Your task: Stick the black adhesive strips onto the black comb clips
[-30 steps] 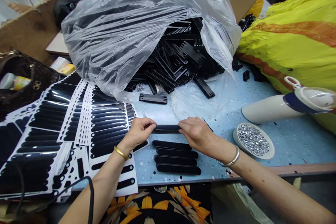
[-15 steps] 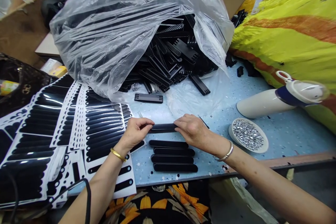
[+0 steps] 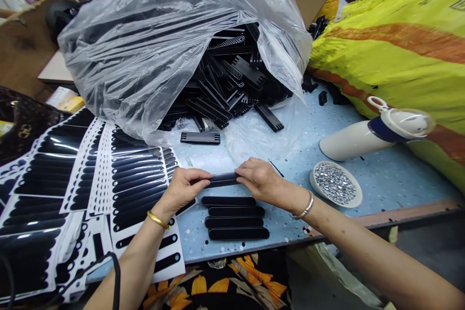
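Near the front edge of the table [image 3: 381,189], just behind four finished strips [image 3: 234,217]: black strip [image 3: 221,179] pinched at both ends, left hand [image 3: 185,188] and right hand [image 3: 259,180] closed on it. Best kept level and pressed evenly end to end. Sticker sheets [image 3: 138,179] just left; bowl of studs [image 3: 335,184] right.

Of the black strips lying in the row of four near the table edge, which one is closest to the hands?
The topmost strip of the four, farthest from the table edge. It lies just below the strip that the left hand and right hand hold between them.
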`<state>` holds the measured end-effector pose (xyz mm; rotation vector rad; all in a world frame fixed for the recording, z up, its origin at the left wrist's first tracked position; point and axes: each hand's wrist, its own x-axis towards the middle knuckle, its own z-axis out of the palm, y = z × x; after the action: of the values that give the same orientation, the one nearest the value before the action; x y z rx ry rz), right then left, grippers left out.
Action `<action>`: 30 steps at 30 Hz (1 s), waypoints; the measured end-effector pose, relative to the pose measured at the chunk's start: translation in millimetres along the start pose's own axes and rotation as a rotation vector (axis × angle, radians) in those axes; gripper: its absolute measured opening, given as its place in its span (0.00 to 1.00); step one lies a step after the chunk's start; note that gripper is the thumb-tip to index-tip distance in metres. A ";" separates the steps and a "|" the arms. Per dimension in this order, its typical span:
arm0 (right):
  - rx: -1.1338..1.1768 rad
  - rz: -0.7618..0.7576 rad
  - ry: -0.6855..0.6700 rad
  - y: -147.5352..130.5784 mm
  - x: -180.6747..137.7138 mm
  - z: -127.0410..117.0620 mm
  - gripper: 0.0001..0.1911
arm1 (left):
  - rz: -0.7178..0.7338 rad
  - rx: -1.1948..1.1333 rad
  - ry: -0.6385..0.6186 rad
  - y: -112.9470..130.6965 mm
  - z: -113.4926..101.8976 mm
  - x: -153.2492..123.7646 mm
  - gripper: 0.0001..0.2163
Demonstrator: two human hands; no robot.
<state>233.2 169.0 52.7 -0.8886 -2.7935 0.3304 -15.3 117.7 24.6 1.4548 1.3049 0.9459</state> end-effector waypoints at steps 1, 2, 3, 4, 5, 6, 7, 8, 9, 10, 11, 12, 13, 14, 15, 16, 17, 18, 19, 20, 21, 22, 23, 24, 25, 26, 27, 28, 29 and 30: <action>0.013 0.003 -0.001 0.3 -0.4 0.2 0.08 | 0.006 0.002 -0.001 0.3 0.1 0.1 0.07; 0.024 0.004 0.001 0.5 -0.9 0.4 0.08 | 0.012 0.005 -0.003 0.5 0.0 0.2 0.07; 0.030 0.003 0.005 0.8 -1.5 0.8 0.08 | 0.017 0.011 -0.005 0.7 -0.1 0.3 0.07; 0.035 0.001 0.012 1.3 -2.2 1.4 0.08 | 0.019 0.017 -0.005 0.8 -0.2 0.4 0.07; 0.042 0.001 0.019 2.1 -2.7 2.1 0.08 | 0.020 0.024 -0.006 0.8 -0.3 0.4 0.07; 0.053 0.002 0.025 3.2 -3.2 2.9 0.07 | 0.019 0.031 -0.006 0.8 -0.3 0.5 0.07; 0.072 0.005 0.032 4.6 -3.4 3.7 0.07 | 0.018 0.037 -0.006 0.6 -0.4 0.5 0.07; 0.099 0.013 0.040 6.3 -3.5 4.4 0.06 | 0.019 0.042 -0.006 0.4 -0.4 0.5 0.07; 0.134 0.023 0.049 8.1 -3.2 5.0 0.05 | 0.022 0.045 -0.005 0.2 -0.4 0.6 0.07; 0.175 0.036 0.056 9.9 -2.8 5.3 0.05 | 0.026 0.046 -0.004 -0.1 -0.4 0.7 0.07; 0.215 0.052 0.060 11.5 -2.3 5.4 0.06 | 0.030 0.046 -0.005 -0.3 -0.5 0.8 0.07; 0.252 0.067 0.061 12.8 -1.8 5.1 0.06 | 0.033 0.045 -0.006 -0.5 -0.6 0.9 0.07; 0.282 0.082 0.061 13.7 -1.3 4.7 0.06 | 0.034 0.045 -0.009 -0.6 -0.8 1.0 0.07; 0.304 0.091 0.059 14.2 -1.0 4.2 0.06 | 0.035 0.045 -0.013 -0.6 -1.0 1.2 0.07; 0.321 0.098 0.056 14.3 -1.0 3.8 0.07 | 0.036 0.046 -0.015 -0.5 -1.2 1.3 0.07; 0.333 0.102 0.052 14.1 -1.2 3.4 0.07 | 0.038 0.047 -0.016 -0.3 -1.3 1.4 0.07; 0.344 0.103 0.051 13.9 -1.8 3.3 0.07 | 0.040 0.048 -0.013 -0.1 -1.3 1.4 0.07; 0.354 0.104 0.051 13.6 -2.5 3.5 0.07 | 0.043 0.049 -0.010 0.1 -1.3 1.4 0.07; 0.364 0.104 0.053 13.3 -3.4 3.9 0.07 | 0.045 0.051 -0.006 0.3 -1.1 1.4 0.07; 0.373 0.105 0.057 13.0 -4.4 4.5 0.07 | 0.046 0.053 -0.003 0.4 -0.9 1.2 0.07; 0.376 0.103 0.065 12.6 -5.4 5.3 0.08 | 0.045 0.055 -0.001 0.3 -0.7 1.1 0.07; 0.372 0.099 0.072 12.2 -6.5 6.2 0.08 | 0.043 0.057 0.002 0.2 -0.5 0.9 0.07; 0.358 0.088 0.086 11.6 -7.6 7.4 0.08 | 0.040 0.060 0.005 0.0 -0.4 0.7 0.08; 0.331 0.070 0.100 10.7 -8.7 8.6 0.08 | 0.036 0.062 0.006 -0.2 -0.3 0.6 0.08; 0.293 0.048 0.116 9.7 -9.7 10.1 0.08 | 0.032 0.062 0.007 -0.3 -0.4 0.5 0.08; 0.245 0.024 0.133 8.5 -10.7 11.6 0.08 | 0.030 0.062 0.006 -0.4 -0.5 0.4 0.08; 0.199 0.000 0.151 7.3 -11.6 13.2 0.09 | 0.029 0.062 0.006 -0.4 -0.6 0.4 0.08; 0.161 -0.022 0.170 6.2 -12.3 14.8 0.10 | 0.029 0.062 0.004 -0.3 -0.8 0.5 0.08; 0.136 -0.040 0.188 5.3 -13.0 16.4 0.10 | 0.031 0.062 0.002 0.0 -1.0 0.6 0.08; 0.125 -0.053 0.205 4.7 -13.7 18.0 0.10 | 0.033 0.063 0.000 0.4 -1.1 0.7 0.08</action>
<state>242.3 162.0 32.7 -0.7715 -2.5721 0.3784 -16.2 118.6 25.2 1.5295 1.3247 0.9333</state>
